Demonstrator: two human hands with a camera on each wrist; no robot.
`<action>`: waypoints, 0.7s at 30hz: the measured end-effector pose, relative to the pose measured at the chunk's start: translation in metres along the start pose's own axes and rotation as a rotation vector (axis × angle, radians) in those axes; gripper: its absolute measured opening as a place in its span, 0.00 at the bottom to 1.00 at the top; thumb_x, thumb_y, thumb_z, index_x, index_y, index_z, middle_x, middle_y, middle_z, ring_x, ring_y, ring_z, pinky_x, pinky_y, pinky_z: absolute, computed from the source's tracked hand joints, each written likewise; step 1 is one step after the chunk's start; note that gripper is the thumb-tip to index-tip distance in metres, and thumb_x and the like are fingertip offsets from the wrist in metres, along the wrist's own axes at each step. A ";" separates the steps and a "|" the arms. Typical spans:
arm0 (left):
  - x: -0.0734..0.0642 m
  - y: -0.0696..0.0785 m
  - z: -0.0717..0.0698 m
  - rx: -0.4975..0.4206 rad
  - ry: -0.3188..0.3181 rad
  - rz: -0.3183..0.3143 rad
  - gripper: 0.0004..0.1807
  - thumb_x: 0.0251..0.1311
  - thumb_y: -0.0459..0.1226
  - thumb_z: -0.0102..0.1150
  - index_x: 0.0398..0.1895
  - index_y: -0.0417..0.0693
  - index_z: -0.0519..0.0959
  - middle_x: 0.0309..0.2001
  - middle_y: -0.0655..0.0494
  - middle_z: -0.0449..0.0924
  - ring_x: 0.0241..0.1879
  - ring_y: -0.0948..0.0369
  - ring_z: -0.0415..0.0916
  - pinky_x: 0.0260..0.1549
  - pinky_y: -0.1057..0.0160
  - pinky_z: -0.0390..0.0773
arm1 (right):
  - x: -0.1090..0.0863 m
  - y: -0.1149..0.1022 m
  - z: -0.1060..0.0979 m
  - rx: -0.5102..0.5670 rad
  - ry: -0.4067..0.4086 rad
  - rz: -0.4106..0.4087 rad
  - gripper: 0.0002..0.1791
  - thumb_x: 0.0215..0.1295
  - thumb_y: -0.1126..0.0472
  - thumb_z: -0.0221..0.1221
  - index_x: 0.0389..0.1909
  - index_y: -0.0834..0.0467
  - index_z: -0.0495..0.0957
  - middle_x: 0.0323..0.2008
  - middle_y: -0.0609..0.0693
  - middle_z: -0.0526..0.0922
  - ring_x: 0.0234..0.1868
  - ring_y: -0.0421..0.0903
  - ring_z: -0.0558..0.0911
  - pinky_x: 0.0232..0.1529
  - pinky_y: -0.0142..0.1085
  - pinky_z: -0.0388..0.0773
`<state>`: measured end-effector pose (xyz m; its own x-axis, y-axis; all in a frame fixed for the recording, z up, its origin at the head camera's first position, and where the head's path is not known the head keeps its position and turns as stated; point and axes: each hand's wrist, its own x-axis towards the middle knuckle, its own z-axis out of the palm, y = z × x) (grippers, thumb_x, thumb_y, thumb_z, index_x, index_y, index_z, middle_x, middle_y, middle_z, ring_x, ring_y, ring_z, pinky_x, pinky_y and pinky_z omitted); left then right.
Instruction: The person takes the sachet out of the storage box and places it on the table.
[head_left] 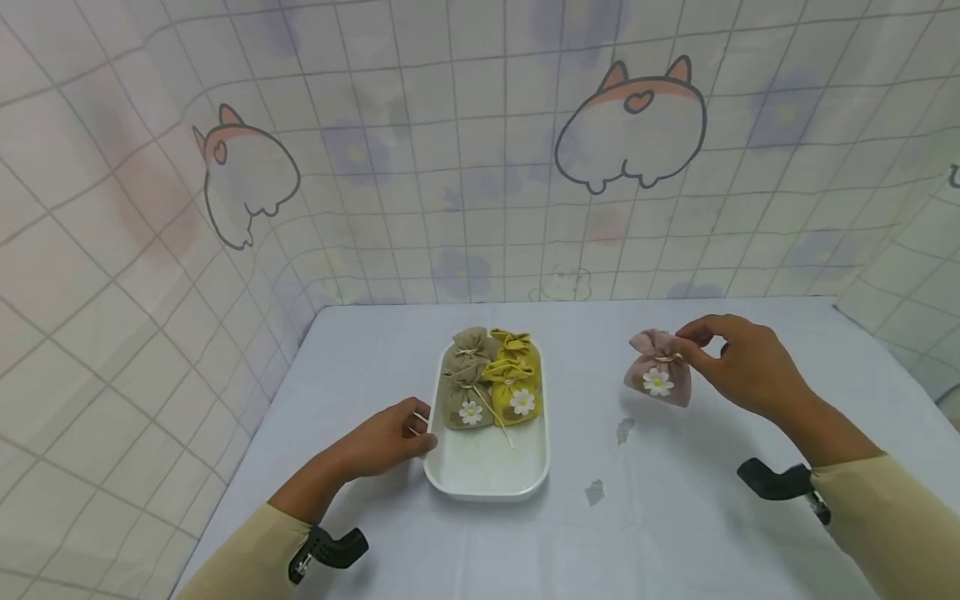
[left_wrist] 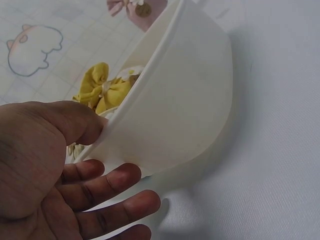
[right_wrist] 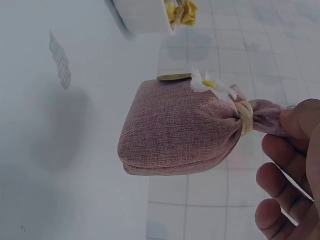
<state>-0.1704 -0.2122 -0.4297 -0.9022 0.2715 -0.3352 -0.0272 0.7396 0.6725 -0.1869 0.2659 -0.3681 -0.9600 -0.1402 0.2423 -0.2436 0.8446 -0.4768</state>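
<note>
A pink drawstring pouch (head_left: 657, 371) with a white daisy hangs above the right part of the table. My right hand (head_left: 742, 367) pinches its gathered top between thumb and index finger; the other fingers are loosely bent in the right wrist view. My left hand (head_left: 386, 437) holds the left side of a white plastic tray (head_left: 487, 483), thumb over the rim and fingers along the outer wall. Inside the tray, toward its far end, grey-brown pouches (head_left: 468, 400) stand beside yellow pouches (head_left: 516, 396), the front ones with white daisies.
A white cloth covers the table (head_left: 585, 542). Two small grey patches (head_left: 595, 492) lie on it right of the tray. Behind and at the sides hangs a grid-patterned curtain (head_left: 480, 208) with cartoon corgis. Dark camera mounts (head_left: 330, 550) sit on both wrists.
</note>
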 end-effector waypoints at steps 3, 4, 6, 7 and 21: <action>0.000 0.000 0.000 0.002 0.000 0.002 0.21 0.67 0.43 0.66 0.59 0.47 0.75 0.46 0.57 0.81 0.45 0.59 0.79 0.44 0.52 0.79 | 0.000 0.003 -0.002 0.001 -0.008 0.020 0.19 0.75 0.45 0.59 0.50 0.56 0.84 0.46 0.57 0.83 0.46 0.60 0.79 0.40 0.53 0.77; 0.001 -0.001 0.000 0.003 0.000 0.003 0.21 0.67 0.43 0.66 0.59 0.47 0.75 0.46 0.57 0.81 0.45 0.59 0.79 0.44 0.52 0.79 | 0.000 0.004 -0.003 0.001 -0.011 0.030 0.19 0.75 0.44 0.59 0.50 0.56 0.84 0.47 0.57 0.83 0.46 0.61 0.79 0.39 0.53 0.77; 0.001 -0.001 0.000 0.004 -0.001 0.005 0.20 0.68 0.43 0.66 0.58 0.48 0.75 0.46 0.57 0.81 0.45 0.59 0.79 0.44 0.52 0.79 | 0.001 0.007 -0.003 -0.004 -0.015 0.047 0.21 0.75 0.43 0.58 0.50 0.56 0.84 0.48 0.58 0.83 0.46 0.61 0.78 0.37 0.51 0.77; 0.001 -0.001 -0.001 0.004 -0.001 0.005 0.21 0.68 0.43 0.66 0.59 0.48 0.74 0.46 0.57 0.81 0.45 0.59 0.79 0.44 0.52 0.79 | 0.001 0.008 -0.003 -0.007 -0.016 0.058 0.21 0.75 0.42 0.58 0.51 0.56 0.84 0.48 0.58 0.83 0.46 0.61 0.78 0.36 0.50 0.77; -0.003 0.004 -0.001 -0.014 -0.010 -0.001 0.21 0.67 0.43 0.67 0.59 0.47 0.74 0.46 0.56 0.81 0.45 0.59 0.79 0.45 0.52 0.79 | -0.002 0.029 -0.003 -0.032 -0.022 0.080 0.21 0.75 0.43 0.57 0.50 0.57 0.83 0.47 0.59 0.83 0.46 0.62 0.78 0.34 0.49 0.75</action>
<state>-0.1683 -0.2111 -0.4256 -0.8979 0.2767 -0.3423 -0.0346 0.7309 0.6816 -0.1913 0.2917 -0.3801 -0.9790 -0.0826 0.1862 -0.1621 0.8696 -0.4664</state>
